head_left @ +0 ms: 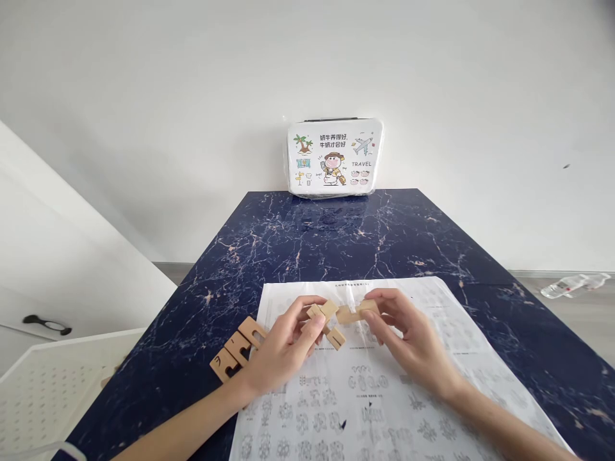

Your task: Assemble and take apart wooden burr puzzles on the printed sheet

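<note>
Blue marbled tabletop: I see left fingers pinching joined pale-wood blocks, right fingers a notched pale-wood bar. Tan wooden pieces lie loose leftward.

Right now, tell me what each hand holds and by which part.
The left hand holds a small cluster of wooden blocks by its left side; the right hand pinches a notched wooden piece by its right end.

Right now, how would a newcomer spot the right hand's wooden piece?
On the dark blue marbled table, find the large printed sheet. Over it, the right hand pinches a notched wooden bar. Unlike the block cluster in the left hand, it looks like a single straight bar.
</note>
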Available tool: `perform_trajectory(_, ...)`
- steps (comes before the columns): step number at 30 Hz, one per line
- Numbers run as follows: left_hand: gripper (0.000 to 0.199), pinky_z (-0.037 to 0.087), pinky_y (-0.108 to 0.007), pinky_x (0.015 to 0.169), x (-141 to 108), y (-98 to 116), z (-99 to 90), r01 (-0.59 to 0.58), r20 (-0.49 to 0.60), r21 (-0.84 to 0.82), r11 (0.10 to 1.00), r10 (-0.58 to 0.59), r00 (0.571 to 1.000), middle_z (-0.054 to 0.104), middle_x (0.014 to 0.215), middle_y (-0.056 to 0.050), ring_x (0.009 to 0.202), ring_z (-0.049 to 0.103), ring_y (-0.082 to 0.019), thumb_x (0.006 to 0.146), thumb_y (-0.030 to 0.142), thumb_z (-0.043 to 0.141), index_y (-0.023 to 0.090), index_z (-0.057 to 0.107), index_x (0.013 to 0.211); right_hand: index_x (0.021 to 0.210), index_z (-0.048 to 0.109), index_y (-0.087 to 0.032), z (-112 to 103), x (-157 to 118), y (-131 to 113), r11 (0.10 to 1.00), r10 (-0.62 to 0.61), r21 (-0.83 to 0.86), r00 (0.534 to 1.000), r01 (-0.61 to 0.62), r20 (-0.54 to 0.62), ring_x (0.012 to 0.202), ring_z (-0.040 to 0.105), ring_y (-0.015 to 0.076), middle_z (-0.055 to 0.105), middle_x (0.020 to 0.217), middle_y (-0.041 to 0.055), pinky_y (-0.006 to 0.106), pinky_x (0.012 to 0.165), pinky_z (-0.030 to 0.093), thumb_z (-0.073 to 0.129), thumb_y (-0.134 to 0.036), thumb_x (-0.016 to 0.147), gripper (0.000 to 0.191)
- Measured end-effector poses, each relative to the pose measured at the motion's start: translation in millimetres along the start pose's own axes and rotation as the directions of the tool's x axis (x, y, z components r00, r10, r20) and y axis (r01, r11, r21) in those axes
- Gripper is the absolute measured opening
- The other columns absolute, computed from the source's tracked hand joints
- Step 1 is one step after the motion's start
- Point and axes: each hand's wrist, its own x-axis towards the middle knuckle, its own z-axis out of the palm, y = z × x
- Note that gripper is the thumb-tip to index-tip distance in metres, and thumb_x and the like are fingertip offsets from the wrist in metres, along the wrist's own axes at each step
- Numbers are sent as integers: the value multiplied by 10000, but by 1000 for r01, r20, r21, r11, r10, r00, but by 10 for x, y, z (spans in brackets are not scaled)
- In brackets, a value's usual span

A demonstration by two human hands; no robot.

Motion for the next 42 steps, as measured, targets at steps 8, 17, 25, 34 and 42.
perform_trajectory(8, 421, 371, -270, 565, -2, -23, 12, 11, 8, 83, 996, -12, 1000, 457, 747, 41, 605, 410, -132, 1095, 542, 369, 270, 447, 1406, 1326, 633, -276, 18, -39, 29, 954, -232, -171, 969, 244, 89, 907, 722, 201, 717, 1173, 85, 289, 608, 615, 548, -249, 1057, 283)
perform_trajectory(17, 414, 495, -348, 767, -26, -50, 27, -76, 32, 263, 962, 70, 997, 674, 1066, -45, 824, 616, -193, 1109, 493, 366, 298, 396, 1474, 1248, 646, -245, 27, -57, 44, 879, -392, -245, 913, 409, 115, 969, 713, 210, 684, 1157, 89, 362, 809, 627, 577, -187, 1050, 218)
perform_trajectory(25, 511, 579, -377, 836, -40, -50, 25, -102, 73, 263, 959, 86, 994, 663, 1270, -77, 1004, 687, -242, 1077, 474, 476, 366, 376, 1566, 1260, 617, -246, 26, -76, 40, 857, -397, -277, 900, 434, 181, 742, 687, 173, 731, 931, 33, 319, 667, 577, 573, -217, 1061, 206)
perform_trajectory(34, 758, 603, -423, 985, -58, -62, 54, -66, 61, 342, 937, 48, 997, 580, 1447, -38, 1199, 660, -263, 859, 463, 803, 408, 422, 1512, 1287, 581, -270, 48, -129, 49, 865, -370, -265, 898, 426, 237, 723, 689, 160, 748, 944, 18, 290, 648, 566, 559, -222, 1064, 229)
perform_trajectory(42, 713, 617, -407, 944, -43, -58, 73, -135, 38, 397, 908, 131, 991, 679, 1281, -21, 1064, 707, -239, 814, 377, 834, 358, 504, 1445, 1285, 577, -251, 44, -126, 13, 853, -392, -258, 883, 454, 257, 668, 648, 143, 702, 872, 13, 273, 610, 528, 533, -210, 1069, 224)
